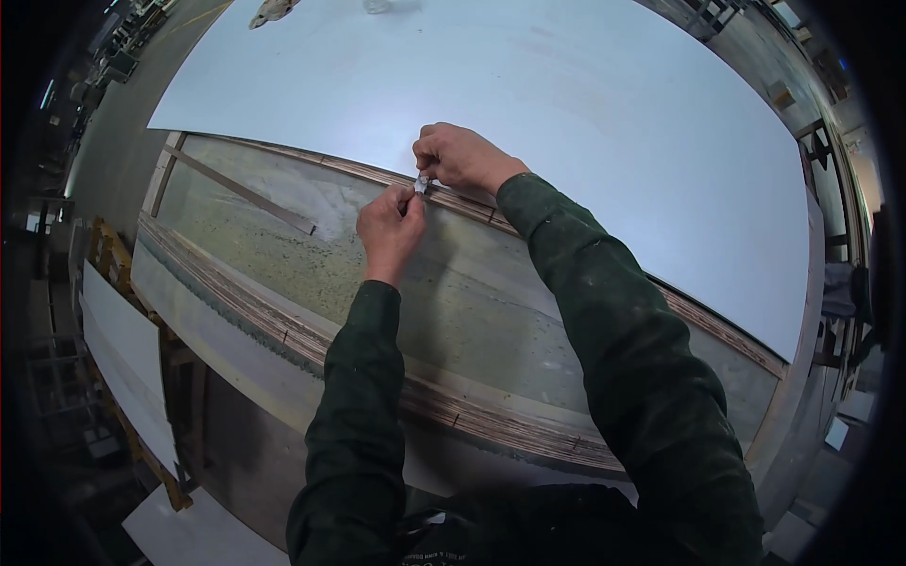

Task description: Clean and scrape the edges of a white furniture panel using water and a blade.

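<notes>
My left hand (pixel 389 234) and my right hand (pixel 461 157) meet over the near edge of a large white panel (pixel 604 160). Between their fingertips is a small whitish, crumpled-looking piece (pixel 422 183), pinched from both sides. Its exact kind is too small to make out. Both hands are closed, the right one slightly farther away and above the panel's edge. Just beneath them runs a bundle of thin brown strips (pixel 462 204) along that edge.
A greenish, dusty tabletop (pixel 283 226) lies under the panel. One loose thin strip (pixel 241 191) rests on it at left. More brown strips (pixel 283 330) line the near side. White boards (pixel 127 358) lean at lower left. A crumpled rag (pixel 272 11) sits on the panel's far side.
</notes>
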`<state>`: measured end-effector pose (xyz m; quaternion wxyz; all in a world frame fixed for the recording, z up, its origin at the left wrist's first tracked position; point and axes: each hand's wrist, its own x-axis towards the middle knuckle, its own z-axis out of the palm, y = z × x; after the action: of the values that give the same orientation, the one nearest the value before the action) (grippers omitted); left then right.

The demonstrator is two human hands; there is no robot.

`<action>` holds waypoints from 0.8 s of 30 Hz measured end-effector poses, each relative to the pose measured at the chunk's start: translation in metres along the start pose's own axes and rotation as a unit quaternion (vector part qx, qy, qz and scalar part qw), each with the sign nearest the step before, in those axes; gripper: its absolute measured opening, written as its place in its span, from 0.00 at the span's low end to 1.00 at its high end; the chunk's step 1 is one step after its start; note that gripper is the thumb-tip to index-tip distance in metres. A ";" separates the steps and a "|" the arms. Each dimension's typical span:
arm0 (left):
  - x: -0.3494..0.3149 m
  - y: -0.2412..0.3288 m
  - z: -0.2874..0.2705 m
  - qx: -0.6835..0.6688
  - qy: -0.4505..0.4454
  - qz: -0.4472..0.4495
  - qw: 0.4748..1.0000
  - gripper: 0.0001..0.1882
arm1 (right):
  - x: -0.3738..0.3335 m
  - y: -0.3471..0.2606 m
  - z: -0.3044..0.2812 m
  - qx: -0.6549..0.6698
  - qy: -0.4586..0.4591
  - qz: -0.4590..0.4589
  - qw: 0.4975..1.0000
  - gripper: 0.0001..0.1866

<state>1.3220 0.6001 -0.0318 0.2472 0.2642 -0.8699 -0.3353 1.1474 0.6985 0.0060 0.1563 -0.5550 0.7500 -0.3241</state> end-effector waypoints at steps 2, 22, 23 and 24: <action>-0.013 0.012 0.011 0.000 0.009 -0.003 1.000 0.07 | -0.018 0.003 -0.010 0.000 0.001 0.002 1.000 0.07; -0.112 0.122 0.095 -0.036 -0.010 0.012 0.999 0.05 | -0.188 0.040 -0.062 0.008 0.033 0.006 0.999 0.06; -0.120 0.131 0.101 -0.030 -0.013 0.011 0.999 0.05 | -0.198 0.045 -0.065 0.005 0.038 -0.004 0.999 0.06; -0.125 0.139 0.106 -0.024 -0.006 0.011 1.000 0.05 | -0.205 0.048 -0.068 0.003 0.043 -0.021 0.999 0.05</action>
<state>1.3094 0.8149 -0.0331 0.2521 0.2462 -0.8659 -0.3549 1.1399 0.9193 -0.0009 0.1192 -0.5558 0.7430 -0.3533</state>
